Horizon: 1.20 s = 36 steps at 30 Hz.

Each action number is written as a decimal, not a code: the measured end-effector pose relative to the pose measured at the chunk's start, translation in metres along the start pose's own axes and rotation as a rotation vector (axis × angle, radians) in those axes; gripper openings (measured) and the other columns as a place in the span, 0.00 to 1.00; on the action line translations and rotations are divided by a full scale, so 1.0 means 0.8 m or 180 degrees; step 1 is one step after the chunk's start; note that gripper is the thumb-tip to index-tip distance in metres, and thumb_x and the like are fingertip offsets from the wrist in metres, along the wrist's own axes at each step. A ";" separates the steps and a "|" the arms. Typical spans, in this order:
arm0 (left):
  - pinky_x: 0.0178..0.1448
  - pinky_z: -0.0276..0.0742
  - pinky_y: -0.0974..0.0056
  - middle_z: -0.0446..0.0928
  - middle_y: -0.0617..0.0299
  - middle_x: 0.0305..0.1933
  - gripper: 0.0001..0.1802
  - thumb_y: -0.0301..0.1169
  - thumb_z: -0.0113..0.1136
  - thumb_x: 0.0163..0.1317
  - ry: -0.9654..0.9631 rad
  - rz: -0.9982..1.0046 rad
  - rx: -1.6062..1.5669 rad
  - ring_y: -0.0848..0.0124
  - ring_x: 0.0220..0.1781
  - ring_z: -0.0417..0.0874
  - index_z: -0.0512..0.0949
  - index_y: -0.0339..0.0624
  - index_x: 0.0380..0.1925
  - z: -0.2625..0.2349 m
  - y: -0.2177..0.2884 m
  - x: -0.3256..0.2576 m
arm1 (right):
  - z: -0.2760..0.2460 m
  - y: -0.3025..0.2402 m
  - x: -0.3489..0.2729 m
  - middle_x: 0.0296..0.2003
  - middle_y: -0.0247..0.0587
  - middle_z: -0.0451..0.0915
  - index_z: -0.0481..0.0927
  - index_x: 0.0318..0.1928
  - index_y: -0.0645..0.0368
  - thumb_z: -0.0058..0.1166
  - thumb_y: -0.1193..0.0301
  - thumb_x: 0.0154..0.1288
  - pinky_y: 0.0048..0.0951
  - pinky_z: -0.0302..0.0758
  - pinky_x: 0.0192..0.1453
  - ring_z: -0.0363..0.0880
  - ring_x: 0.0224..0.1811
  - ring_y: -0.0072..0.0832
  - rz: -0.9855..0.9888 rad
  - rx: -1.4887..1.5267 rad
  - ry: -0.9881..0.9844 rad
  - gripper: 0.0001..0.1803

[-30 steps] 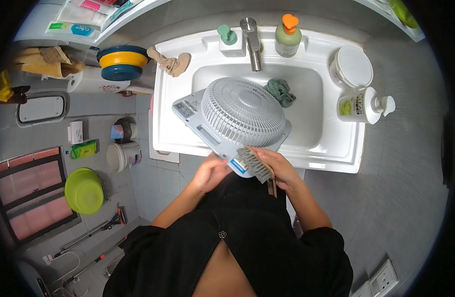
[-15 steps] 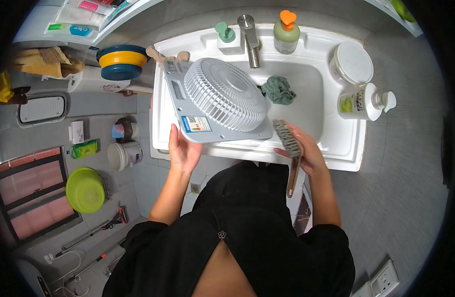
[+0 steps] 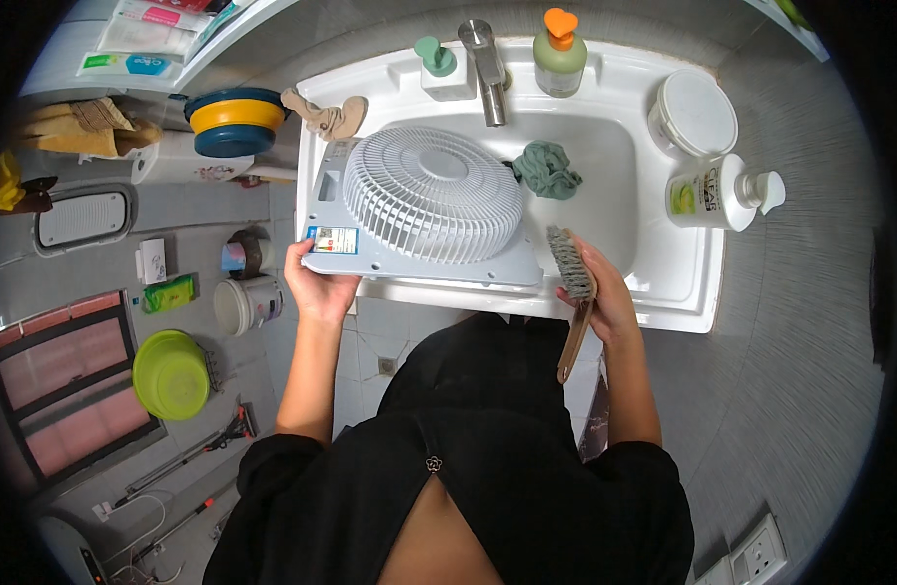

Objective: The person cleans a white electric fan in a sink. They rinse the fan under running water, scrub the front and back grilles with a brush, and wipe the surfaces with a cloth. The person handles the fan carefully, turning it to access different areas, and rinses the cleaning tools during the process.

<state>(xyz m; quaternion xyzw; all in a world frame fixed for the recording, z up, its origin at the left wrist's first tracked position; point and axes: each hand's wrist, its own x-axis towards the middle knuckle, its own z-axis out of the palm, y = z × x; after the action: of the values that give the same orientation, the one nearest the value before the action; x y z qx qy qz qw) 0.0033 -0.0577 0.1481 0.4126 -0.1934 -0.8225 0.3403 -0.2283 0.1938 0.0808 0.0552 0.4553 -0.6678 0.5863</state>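
A pale grey fan with a round slatted grille on a flat rectangular base lies across the left part of the white sink. My left hand grips the near left corner of its base, thumb on top beside a blue-and-white label and the other fingers underneath. In my right hand is a scrub brush with grey bristles and a brown handle. Its bristles face left, apart from the fan, near the sink's front rim. A crumpled green cloth lies in the basin, right of the grille.
Behind the basin stand a faucet, a white dispenser with a green pump and a green bottle. A lidded white tub and a white pump bottle occupy the right rim. Beige fabric rests at the back left.
The fan has swung from a tilted position to lie flatter and squarer to the front rim. My left hand has moved left with its corner. The brush has shifted only slightly.
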 end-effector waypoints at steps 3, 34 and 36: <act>0.61 0.60 0.52 0.68 0.52 0.54 0.28 0.39 0.48 0.49 0.0053 -0.0088 0.0085 0.57 0.56 0.68 0.66 0.36 0.50 0.002 0.007 0.000 | -0.002 0.003 0.001 0.47 0.33 0.71 0.65 0.57 0.59 0.38 0.65 0.67 0.30 0.78 0.41 0.71 0.44 0.20 -0.0115 0.0114 -0.0018 0.20; 0.56 0.69 0.56 0.69 0.52 0.51 0.20 0.41 0.35 0.68 -0.0304 -0.0865 0.0878 0.62 0.54 0.72 0.61 0.39 0.52 0.028 -0.103 -0.012 | 0.018 -0.005 -0.016 0.47 0.45 0.70 0.64 0.55 0.65 0.38 0.66 0.67 0.33 0.81 0.40 0.74 0.46 0.26 0.0405 0.0548 -0.0257 0.20; 0.56 0.69 0.55 0.69 0.52 0.52 0.21 0.43 0.35 0.67 -0.0244 -0.0860 0.0864 0.63 0.54 0.71 0.62 0.39 0.52 0.028 -0.104 -0.010 | 0.013 -0.007 -0.017 0.43 0.40 0.73 0.65 0.55 0.63 0.38 0.66 0.67 0.39 0.80 0.41 0.74 0.40 0.23 0.0390 0.0478 -0.0186 0.20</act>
<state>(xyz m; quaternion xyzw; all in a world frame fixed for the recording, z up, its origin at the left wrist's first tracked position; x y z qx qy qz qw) -0.0449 0.0067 0.1157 0.4453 -0.2582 -0.8422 0.1604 -0.2242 0.1960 0.0980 0.1073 0.3824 -0.6642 0.6333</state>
